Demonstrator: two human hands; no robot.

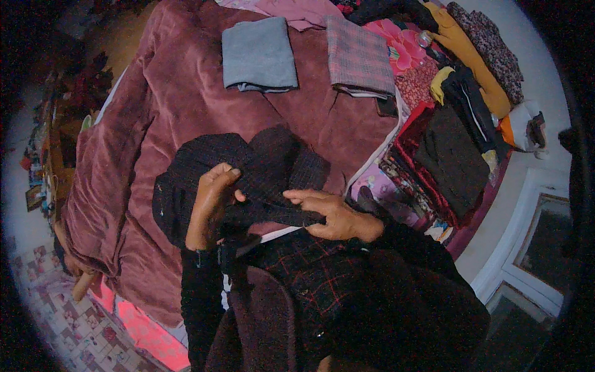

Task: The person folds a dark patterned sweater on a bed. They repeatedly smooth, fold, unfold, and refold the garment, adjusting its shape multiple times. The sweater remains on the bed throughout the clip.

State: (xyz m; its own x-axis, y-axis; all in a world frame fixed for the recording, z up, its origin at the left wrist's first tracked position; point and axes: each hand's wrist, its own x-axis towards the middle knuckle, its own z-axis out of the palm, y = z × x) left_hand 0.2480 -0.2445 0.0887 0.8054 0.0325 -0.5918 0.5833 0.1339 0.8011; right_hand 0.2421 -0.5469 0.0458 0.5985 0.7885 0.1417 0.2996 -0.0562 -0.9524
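Note:
A dark ribbed knit garment point(265, 162) lies bunched on the mauve plush blanket point(195, 97) in front of me, one edge lifted towards my body. With fingers curled and thumb apart, my left hand point(211, 204) grips its left part. Across from it, my right hand point(339, 214) holds the near edge of the same cloth between thumb and fingers. Further off on the blanket rest a folded light blue-grey cloth point(259, 53) and, to its right, a folded grey and pink checked cloth point(360, 56).
To the right stands a stack of folded clothes topped by a dark brown one point(451, 162). Mustard fabric point(469, 60) and a speckled garment point(492, 51) lie behind it along the wall. A white-framed window point(534, 242) is at right; patterned floor point(79, 316) shows lower left.

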